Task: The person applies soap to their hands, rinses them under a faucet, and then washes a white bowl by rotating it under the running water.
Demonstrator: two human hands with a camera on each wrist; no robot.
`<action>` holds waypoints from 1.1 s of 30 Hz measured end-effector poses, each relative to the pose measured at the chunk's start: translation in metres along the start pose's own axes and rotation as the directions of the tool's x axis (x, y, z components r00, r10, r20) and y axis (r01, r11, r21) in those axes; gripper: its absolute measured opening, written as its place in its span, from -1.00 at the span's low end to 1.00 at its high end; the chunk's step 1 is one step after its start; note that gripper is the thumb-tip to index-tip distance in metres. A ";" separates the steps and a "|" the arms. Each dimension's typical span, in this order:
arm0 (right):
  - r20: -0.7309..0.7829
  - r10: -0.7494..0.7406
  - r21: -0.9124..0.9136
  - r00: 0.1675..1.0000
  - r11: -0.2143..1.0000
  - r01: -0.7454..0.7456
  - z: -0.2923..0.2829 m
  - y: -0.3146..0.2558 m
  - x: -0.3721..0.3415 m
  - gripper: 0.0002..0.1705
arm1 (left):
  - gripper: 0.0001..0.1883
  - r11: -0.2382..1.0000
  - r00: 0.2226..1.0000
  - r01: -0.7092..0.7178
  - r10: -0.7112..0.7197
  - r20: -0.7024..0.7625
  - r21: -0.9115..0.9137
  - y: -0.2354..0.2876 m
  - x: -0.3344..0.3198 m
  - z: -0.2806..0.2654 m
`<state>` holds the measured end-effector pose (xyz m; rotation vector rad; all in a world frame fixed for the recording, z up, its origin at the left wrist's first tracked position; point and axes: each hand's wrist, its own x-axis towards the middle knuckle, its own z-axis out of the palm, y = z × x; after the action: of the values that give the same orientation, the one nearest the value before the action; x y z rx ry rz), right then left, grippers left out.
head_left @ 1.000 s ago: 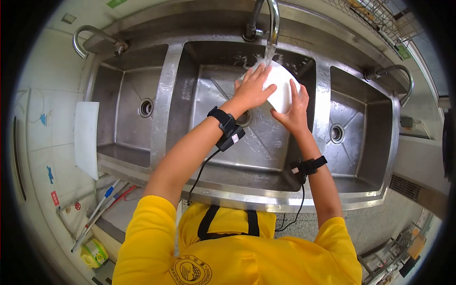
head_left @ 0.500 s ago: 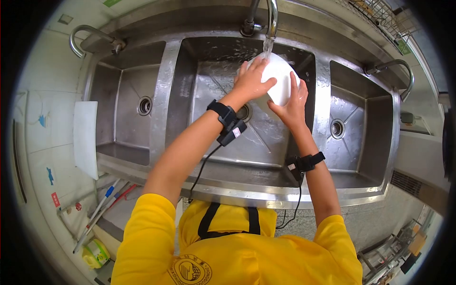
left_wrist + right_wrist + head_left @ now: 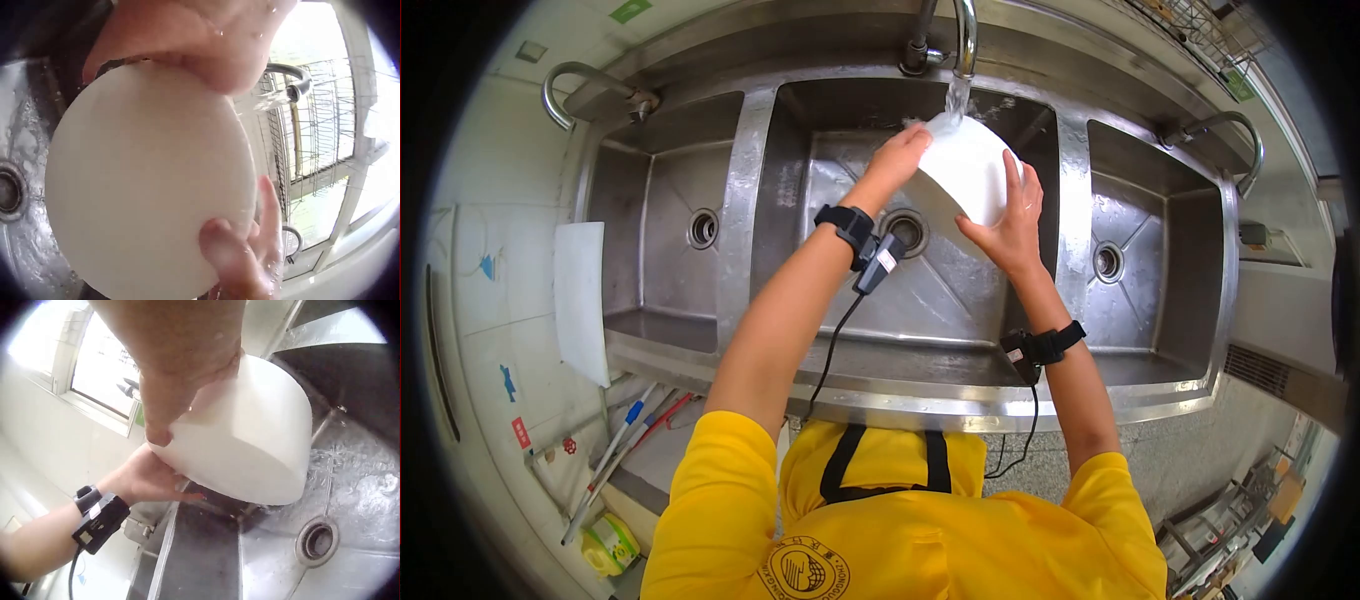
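Note:
A white, round, thick piece with a flat face and a deep side, perhaps a bowl or a block (image 3: 970, 170), is held tilted in the middle basin under running water. My left hand (image 3: 897, 158) grips its upper left edge; in the left wrist view that hand (image 3: 187, 44) covers the top of the flat face. On the opposite edge my right hand (image 3: 1015, 222) holds it, and the left wrist view shows the right thumb (image 3: 219, 244) pressed on the flat face with fingers behind the rim. Its far side is partly hidden by the hands.
Water falls from the middle faucet (image 3: 966, 40). Side basins have their own faucets, one at left (image 3: 595, 72) and one at right (image 3: 1225, 122). A drain (image 3: 905, 235) sits below the hands. A white board (image 3: 580, 300) stands at the left edge of the sink.
My left hand has slid from the top of the white piece toward its left edge, uncovering more of the surface. The right hand keeps its hold, and the piece has tilted a little.

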<state>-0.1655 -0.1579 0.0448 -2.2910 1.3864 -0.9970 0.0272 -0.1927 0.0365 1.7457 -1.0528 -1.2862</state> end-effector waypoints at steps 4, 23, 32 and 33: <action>0.000 0.044 0.032 0.999 0.999 -0.044 0.014 0.003 0.003 0.13 | -0.46 0.837 0.909 -0.329 0.406 -0.095 0.437 -0.013 -0.001 0.023; 0.015 0.139 0.169 0.990 0.976 -0.140 -0.014 0.008 -0.004 0.14 | -0.53 0.960 0.959 -0.278 0.278 -0.046 0.006 -0.019 0.008 0.008; -0.042 0.200 0.075 0.979 0.978 -0.196 0.003 0.010 0.000 0.17 | -0.56 0.665 0.827 -0.448 0.563 -0.006 0.597 0.015 -0.041 0.039; -0.061 0.190 0.050 0.980 0.981 -0.187 0.000 0.009 0.000 0.17 | -0.56 0.664 0.826 -0.449 0.563 -0.005 0.598 0.016 -0.041 0.036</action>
<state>-0.1721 -0.1620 0.0398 -2.0672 1.5584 -1.0384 -0.0173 -0.1653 0.0575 1.7383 -1.7907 -0.4394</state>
